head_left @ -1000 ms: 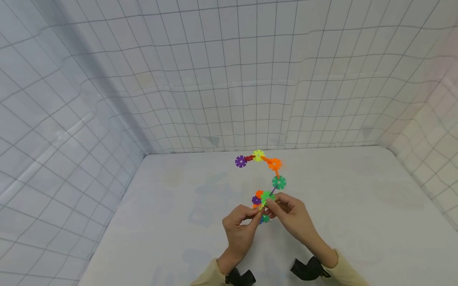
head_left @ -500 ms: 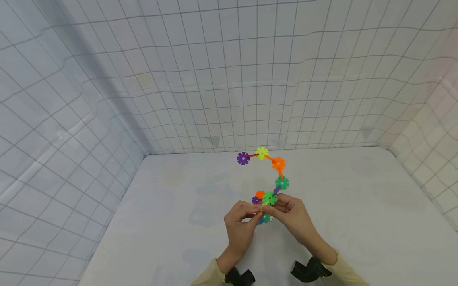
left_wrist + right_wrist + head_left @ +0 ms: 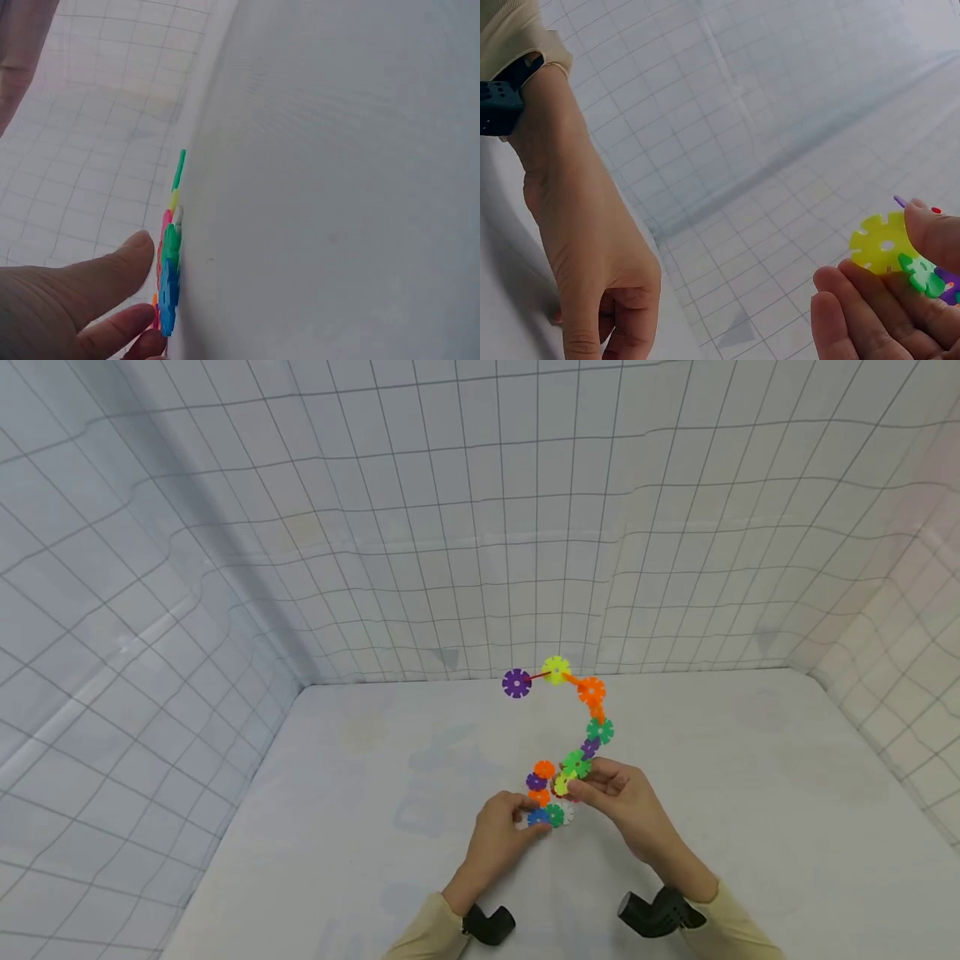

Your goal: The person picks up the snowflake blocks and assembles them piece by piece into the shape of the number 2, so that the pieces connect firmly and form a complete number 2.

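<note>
My right hand [image 3: 633, 802] pinches a yellow notched snowflake disc [image 3: 871, 246] between thumb and fingers. That disc is at the near end of a curved chain of interlocked discs, which passes through a light green disc [image 3: 576, 764], a darker green disc [image 3: 600, 731], an orange disc [image 3: 592, 691] and a yellow disc [image 3: 557, 670] to a purple disc [image 3: 517, 683] at the far end. My left hand [image 3: 497, 837] holds nothing; its thumb and fingers are apart beside loose discs, nearest a blue disc [image 3: 537, 817] and an orange disc [image 3: 538, 797].
Other loose discs lie between the hands, among them a green disc [image 3: 554, 816], a white disc [image 3: 567, 814] and a purple disc [image 3: 536, 781]. A white table [image 3: 337, 860] spreads around them, enclosed by gridded white curtains [image 3: 480, 543] at back and sides.
My left hand has let go of the yellow disc and dropped back left to the loose discs. The chain, held by my right hand, has shifted slightly right and away from me.
</note>
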Motion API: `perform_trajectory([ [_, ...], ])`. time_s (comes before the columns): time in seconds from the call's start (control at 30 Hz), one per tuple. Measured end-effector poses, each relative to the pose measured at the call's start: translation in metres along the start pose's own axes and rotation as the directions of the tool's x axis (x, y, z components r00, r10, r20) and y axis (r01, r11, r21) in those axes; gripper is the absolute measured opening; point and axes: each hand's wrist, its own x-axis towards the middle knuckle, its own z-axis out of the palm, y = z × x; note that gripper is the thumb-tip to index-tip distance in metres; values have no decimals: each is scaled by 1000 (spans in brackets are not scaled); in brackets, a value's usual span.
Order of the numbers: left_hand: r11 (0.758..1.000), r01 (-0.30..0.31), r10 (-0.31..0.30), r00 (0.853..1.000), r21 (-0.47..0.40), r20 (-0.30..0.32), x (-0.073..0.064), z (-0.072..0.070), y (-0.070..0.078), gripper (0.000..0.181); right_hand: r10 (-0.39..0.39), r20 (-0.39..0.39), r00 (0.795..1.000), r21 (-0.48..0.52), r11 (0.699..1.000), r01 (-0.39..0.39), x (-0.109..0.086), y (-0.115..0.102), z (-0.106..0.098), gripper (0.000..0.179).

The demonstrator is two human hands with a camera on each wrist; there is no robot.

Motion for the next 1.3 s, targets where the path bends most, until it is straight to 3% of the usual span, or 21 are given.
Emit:
perform_trajectory([
  [0.1,998,4,-6,1000,70,28,0,2,-2,33,-25,31,999,35,999,23,0,0,-2,22],
  [0.23,997,-11,9,1000,83,16,1,4,-4,33,-53,61,997,83,995,47,1,0,-3,21],
  [0.4,1000,12,-12,1000,14,21,2,2,-8,31,-60,76,995,99,994,52,1,1,-4,22],
  [0.6,985,23,-22,1000,-171,12,6,-8,-10,19,-52,49,997,80,996,48,2,2,-6,22],
  [0.7,940,39,-23,999,-338,49,8,-18,0,18,-54,44,998,73,996,51,2,1,-6,21],
  [0.77,881,63,-26,996,-468,85,8,-25,10,20,-54,37,998,60,997,52,2,1,-6,22],
  [0.87,773,108,-31,991,-625,132,6,-34,26,22,-50,25,998,43,998,49,2,1,-6,23],
  [0.97,707,131,-38,988,-695,148,3,-41,38,23,-45,6,999,31,999,45,2,0,-5,27],
  [1.07,675,138,-46,988,-724,146,1,-45,45,21,-44,-14,999,27,999,44,1,1,-3,31],
  [1.2,667,124,-45,991,-735,127,-1,-46,47,17,-47,-28,999,31,998,48,1,1,-1,31],
  [1.3,675,107,-41,993,-730,108,-2,-46,48,16,-42,-32,999,36,998,43,1,1,1,31],
])
